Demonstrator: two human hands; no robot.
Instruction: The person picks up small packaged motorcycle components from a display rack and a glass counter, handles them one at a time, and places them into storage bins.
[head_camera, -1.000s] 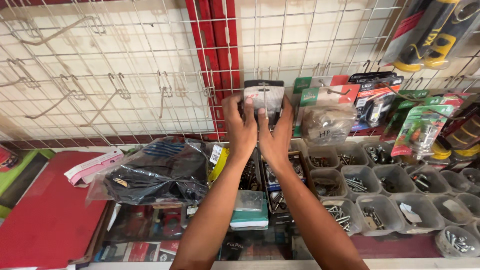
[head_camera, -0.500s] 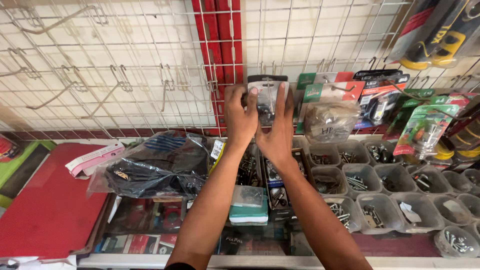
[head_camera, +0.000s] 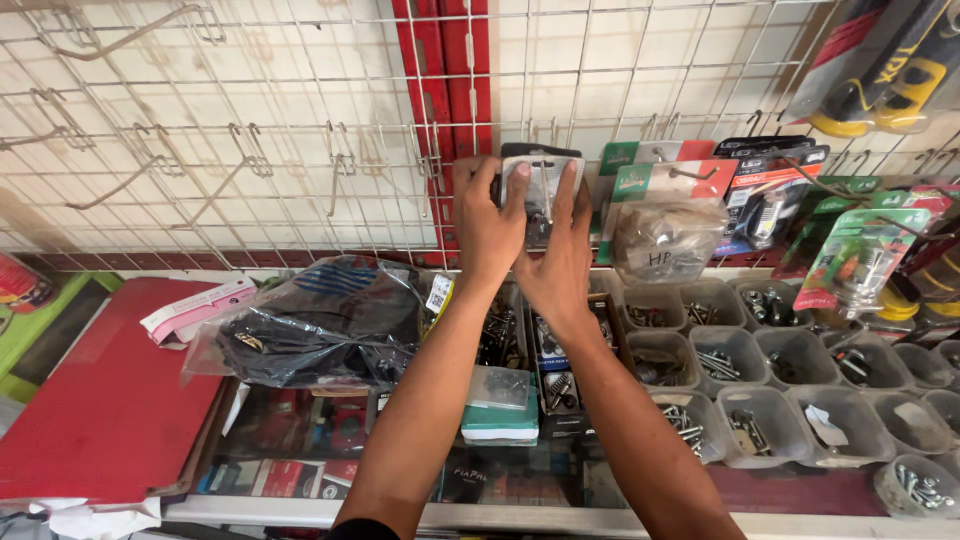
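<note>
Both of my hands hold a small black-and-clear blister pack (head_camera: 541, 180) up against the white wire grid wall (head_camera: 250, 130), at a metal hook just right of the red vertical strip (head_camera: 445, 90). My left hand (head_camera: 485, 225) grips the pack's left edge, thumb on its front. My right hand (head_camera: 560, 255) grips the right edge with fingers spread over the front. What is inside the pack is hidden by my fingers.
Empty hooks (head_camera: 245, 150) line the grid to the left. Hanging packages (head_camera: 770, 190) and a clear bag (head_camera: 665, 240) fill the right. Below sit clear bins of screws (head_camera: 720, 360), a plastic bag of dark items (head_camera: 320, 320), a teal box (head_camera: 500, 425) and a red board (head_camera: 110, 400).
My hands and the pack have stayed at the same hook, with only slight finger shifts. The camera view has tilted slightly.
</note>
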